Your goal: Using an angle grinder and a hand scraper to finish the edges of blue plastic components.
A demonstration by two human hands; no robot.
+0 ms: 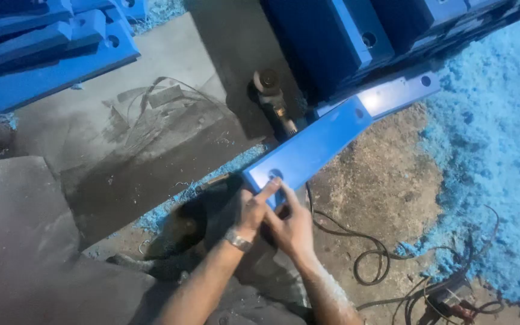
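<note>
Head view has you crouched over one long blue bar [317,144], flat, smooth and plastic-looking, with round holes drilled through it; I count three on the visible face. Its long axis runs diagonally, near end low by your hands, far end pointing up and right toward the stack of blue blocks [356,36]. Your left hand [253,207] grips the near end, index finger stretched along the top by the hole. Your right hand [293,225] is curled on the same end just below, fingers bent around the edge. A second pile of blue bars [43,48] sits top left. Fluffy blue shavings [495,168] heap up on the right, and thin black cables [380,253] loop over the gritty floor [380,180].
</note>
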